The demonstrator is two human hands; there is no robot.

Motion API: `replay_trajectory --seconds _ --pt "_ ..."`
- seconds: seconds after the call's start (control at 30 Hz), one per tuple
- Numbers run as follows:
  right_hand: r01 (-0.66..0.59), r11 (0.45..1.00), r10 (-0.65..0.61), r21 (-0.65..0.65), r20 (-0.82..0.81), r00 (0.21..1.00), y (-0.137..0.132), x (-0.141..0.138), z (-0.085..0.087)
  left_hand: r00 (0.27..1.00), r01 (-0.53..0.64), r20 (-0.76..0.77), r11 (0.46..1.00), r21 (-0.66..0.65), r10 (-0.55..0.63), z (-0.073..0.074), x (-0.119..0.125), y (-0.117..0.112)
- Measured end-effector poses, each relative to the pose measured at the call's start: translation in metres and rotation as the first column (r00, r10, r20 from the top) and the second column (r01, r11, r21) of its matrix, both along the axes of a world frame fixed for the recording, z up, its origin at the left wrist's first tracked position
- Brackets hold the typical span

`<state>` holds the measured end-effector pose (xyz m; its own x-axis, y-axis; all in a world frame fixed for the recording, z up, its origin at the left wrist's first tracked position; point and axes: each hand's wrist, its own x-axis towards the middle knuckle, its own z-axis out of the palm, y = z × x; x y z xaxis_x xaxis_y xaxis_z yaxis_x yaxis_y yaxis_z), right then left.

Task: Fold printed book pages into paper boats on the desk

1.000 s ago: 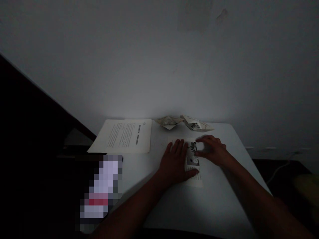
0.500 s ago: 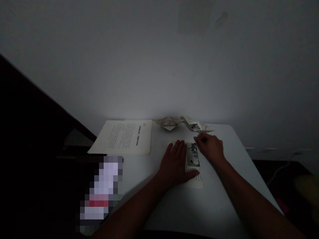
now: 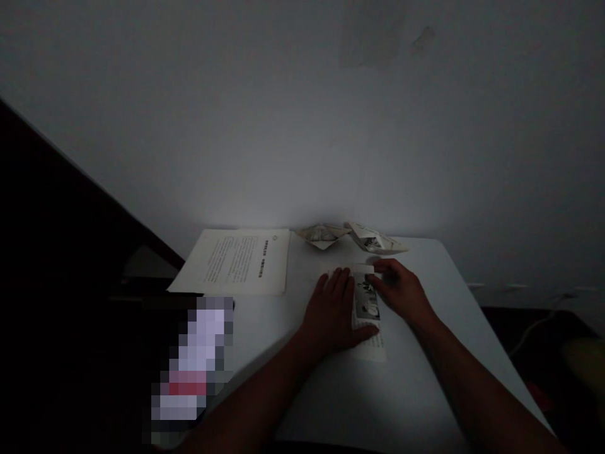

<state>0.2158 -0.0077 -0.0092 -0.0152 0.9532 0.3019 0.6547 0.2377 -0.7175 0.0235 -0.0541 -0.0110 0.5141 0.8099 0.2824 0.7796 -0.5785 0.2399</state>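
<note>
A printed sheet of paper [image 3: 366, 306] with a black-and-white picture and text lies on the white table, partly under my hands. My left hand [image 3: 331, 312] lies flat over its left side, fingers stretched out and the thumb across the lower text. At the far right corner of the sheet, my right hand [image 3: 401, 287] has its thumb and fingers closed on the paper's edge. A pale strip along the far edge shows turned up there. Part of the sheet is hidden beneath my left hand.
Two folded paper boats, one on the left [image 3: 322, 235] and one on the right [image 3: 375, 239], stand near the wall [image 3: 293, 126]. A stack of printed sheets [image 3: 236, 261] lies at the table's [image 3: 326, 403] back left. A blurred-out phone-like object [image 3: 193, 359] is at the left edge.
My right hand has shifted slightly and its fingers have moved onto the paper's far right corner, where a pale edge now lifts. My left hand stays in place.
</note>
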Motion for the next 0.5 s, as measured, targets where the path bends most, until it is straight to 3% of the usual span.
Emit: replay_trajectory --seconds 0.13,0.2,0.27,0.33,0.43,0.5 --pt "0.009 0.999 -0.021 -0.046 -0.257 0.966 -0.005 -0.005 0.006 0.988 -0.021 0.154 1.0 0.005 0.02 0.009 -0.002 0.005" --pt "0.033 0.998 -0.055 -0.061 -0.399 0.915 -0.006 -0.005 0.008 0.947 -0.113 0.306 0.993 0.026 0.099 0.014 -0.007 0.011" --pt "0.051 0.996 -0.086 -0.08 -0.537 0.839 -0.007 -0.003 0.01 0.853 -0.222 0.486 0.975 0.005 0.192 0.018 -0.015 0.019" --pt "0.054 0.993 -0.111 -0.108 -0.641 0.759 -0.006 0.0 0.011 0.731 -0.281 0.616 0.952 -0.122 0.294 0.02 -0.024 0.026" --pt "0.041 0.988 -0.138 -0.149 -0.727 0.673 -0.006 0.004 0.011 0.577 -0.184 0.705 0.907 -0.379 0.412 0.023 -0.036 0.033" --pt "0.028 0.986 -0.143 -0.162 -0.754 0.641 -0.006 0.006 0.011 0.553 -0.067 0.718 0.881 -0.468 0.423 0.025 -0.04 0.034"
